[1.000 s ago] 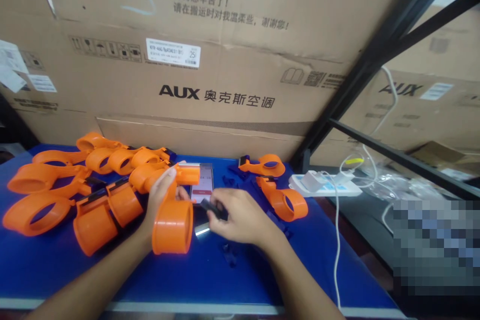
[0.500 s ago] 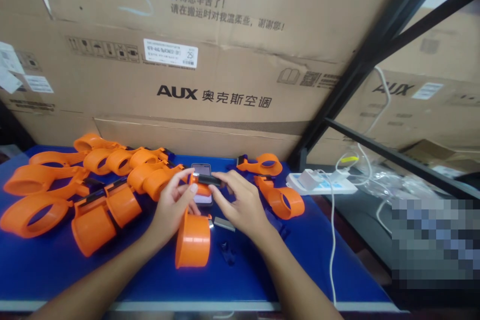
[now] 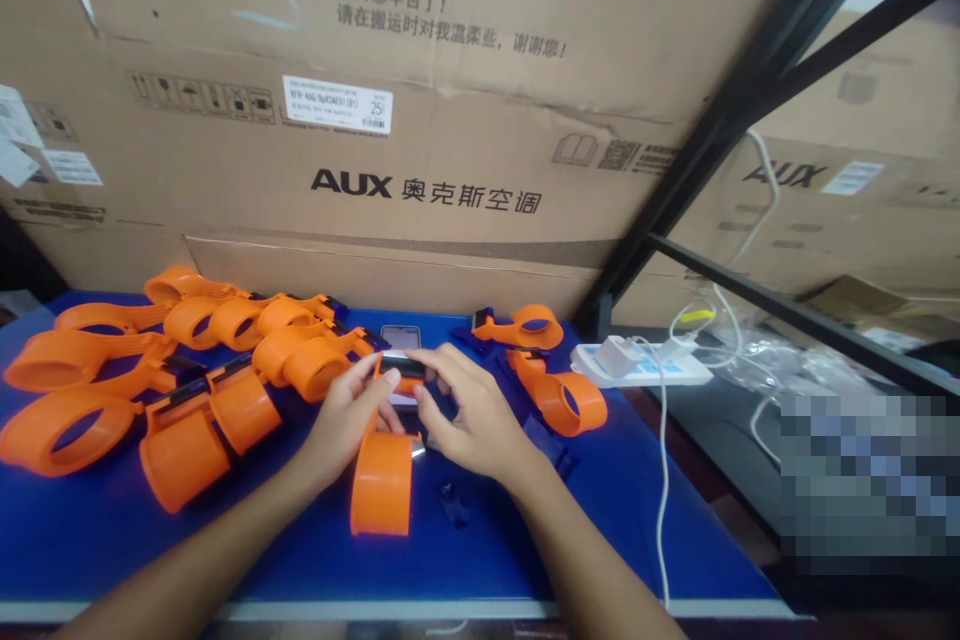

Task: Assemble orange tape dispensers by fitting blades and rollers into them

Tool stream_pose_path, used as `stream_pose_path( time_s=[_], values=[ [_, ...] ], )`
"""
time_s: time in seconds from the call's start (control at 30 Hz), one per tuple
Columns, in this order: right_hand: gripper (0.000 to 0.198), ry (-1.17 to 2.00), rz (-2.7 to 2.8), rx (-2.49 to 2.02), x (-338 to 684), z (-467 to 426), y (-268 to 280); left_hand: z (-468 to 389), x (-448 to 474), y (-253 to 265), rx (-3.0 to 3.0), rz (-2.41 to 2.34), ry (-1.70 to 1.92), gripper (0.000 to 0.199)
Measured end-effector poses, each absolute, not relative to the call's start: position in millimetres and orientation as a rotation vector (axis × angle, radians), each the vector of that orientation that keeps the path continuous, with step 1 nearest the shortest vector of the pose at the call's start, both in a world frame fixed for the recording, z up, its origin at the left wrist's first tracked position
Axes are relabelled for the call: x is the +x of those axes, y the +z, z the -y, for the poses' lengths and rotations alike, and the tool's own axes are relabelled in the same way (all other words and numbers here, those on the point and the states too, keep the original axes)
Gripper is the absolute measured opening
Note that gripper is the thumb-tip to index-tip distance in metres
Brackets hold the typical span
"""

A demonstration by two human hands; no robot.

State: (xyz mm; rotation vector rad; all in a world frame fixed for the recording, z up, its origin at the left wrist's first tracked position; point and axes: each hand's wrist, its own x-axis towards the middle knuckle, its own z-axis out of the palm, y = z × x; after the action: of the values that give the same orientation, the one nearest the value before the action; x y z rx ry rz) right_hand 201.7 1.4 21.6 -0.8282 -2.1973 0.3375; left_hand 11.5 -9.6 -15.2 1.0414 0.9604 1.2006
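An orange tape dispenser (image 3: 382, 485) is held above the blue table, its wide ring hanging toward me. My left hand (image 3: 341, 420) is closed around its upper end, thumb on the near side. A black handle-like piece (image 3: 403, 367) lies across that upper end. My right hand (image 3: 472, 410) pinches at the right end of this black piece with fingers and thumb. Behind the hands lies a phone (image 3: 401, 335), partly covered. A silver metal bit (image 3: 418, 448) shows beside the ring. On the table nearby is a small dark blue part (image 3: 452, 503).
Several orange dispensers (image 3: 184, 445) crowd the left of the blue table (image 3: 300, 570). Two more orange dispensers (image 3: 574, 405) lie at the right, near a white power strip (image 3: 645, 362) with cables. A large cardboard box (image 3: 420, 160) stands behind; a black rack post (image 3: 675, 190) rises at right.
The black piece has shifted left and now sits across the dispenser's upper end. My right hand has followed it slightly left and covers the grey metal strip seen earlier on the table.
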Motion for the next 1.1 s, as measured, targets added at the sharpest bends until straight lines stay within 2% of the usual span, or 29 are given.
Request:
stream_pose_path(
  time_s=[0.13,0.27,0.47,0.57,0.77,1.1],
  values=[
    [0.043,0.436,2.128,-0.872,207,-10,21,9,10,-14,0.921,-0.983,1.204,0.049],
    [0.033,0.234,1.894,-1.265,220,-30,12,10,9,-12,0.859,-0.983,1.220,0.045],
    [0.052,0.034,2.199,-1.713,231,-45,-5,12,10,-12,0.866,-0.953,1.207,0.043],
    [0.050,-0.012,2.254,-1.775,229,-48,-11,12,11,-13,0.850,-0.959,1.216,0.044],
    [0.033,-0.050,2.305,-1.786,228,-60,-20,10,11,-15,0.855,-0.971,1.205,0.045],
    [0.028,-0.050,2.210,-1.771,227,-67,-27,5,9,-22,0.857,-0.979,1.209,0.048]
  ],
)
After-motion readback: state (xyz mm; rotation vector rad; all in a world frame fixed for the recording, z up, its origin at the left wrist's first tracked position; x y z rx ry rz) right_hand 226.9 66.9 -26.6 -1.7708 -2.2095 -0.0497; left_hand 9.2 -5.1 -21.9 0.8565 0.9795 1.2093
